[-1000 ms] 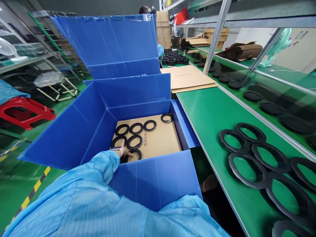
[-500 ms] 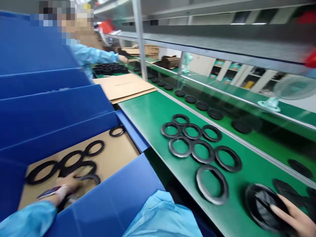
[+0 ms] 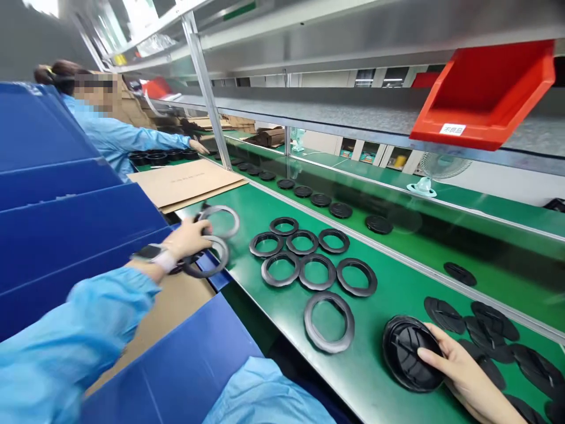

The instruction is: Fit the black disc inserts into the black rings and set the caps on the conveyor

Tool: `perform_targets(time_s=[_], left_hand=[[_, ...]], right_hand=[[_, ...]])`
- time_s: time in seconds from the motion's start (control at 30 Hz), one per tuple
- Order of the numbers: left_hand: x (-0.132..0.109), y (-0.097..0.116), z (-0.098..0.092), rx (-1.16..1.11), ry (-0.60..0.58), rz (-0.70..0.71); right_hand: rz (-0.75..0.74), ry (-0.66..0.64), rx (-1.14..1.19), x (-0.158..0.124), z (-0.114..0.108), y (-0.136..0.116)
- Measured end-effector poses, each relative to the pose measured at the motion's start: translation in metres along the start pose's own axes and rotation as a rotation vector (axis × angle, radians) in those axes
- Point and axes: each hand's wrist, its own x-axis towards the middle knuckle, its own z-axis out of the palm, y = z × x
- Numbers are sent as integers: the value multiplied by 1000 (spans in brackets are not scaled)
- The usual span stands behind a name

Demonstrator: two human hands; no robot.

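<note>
My left hand (image 3: pixel 189 237), with a watch on the wrist, is closed on two or three black oval rings (image 3: pixel 216 241) held above the edge of the blue box (image 3: pixel 185 365). My right hand (image 3: pixel 459 371) grips a stack of black oval caps (image 3: pixel 406 352) on the green bench (image 3: pixel 388 294) at the lower right. Several more black rings (image 3: pixel 309 259) lie flat on the bench between my hands, one larger ring (image 3: pixel 329 323) nearest me. Brown cardboard (image 3: pixel 168 306) lines the bottom of the box.
Loose black caps (image 3: pixel 485 330) lie right of my right hand. A row of black caps (image 3: pixel 326 206) runs along the conveyor strip. A co-worker in a blue coat (image 3: pixel 119 138) reaches over the bench beyond flat cardboard sheets (image 3: pixel 189 182). A red bin (image 3: pixel 481 94) sits on the overhead shelf.
My left hand rose out of the box with rings and moved right over the bench edge. The view swung right. My right hand stays on the cap stack.
</note>
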Motion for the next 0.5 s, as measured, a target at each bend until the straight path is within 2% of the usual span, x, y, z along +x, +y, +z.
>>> perform_targets(time_s=[0.1,0.23,0.37,0.5], left_hand=[[44,49,19,29,-87,105],[80,95,36,42,-162,248],[92,126,48,6,-196,386],[85,141,55,-101,-225,515]], right_hand=[[-51,-55,-67,3,0,-1],[-91,-103,-90,2,4,-7],[-85,-115,-107,1,2,-6],[-21,3,-129,2,-13,12]])
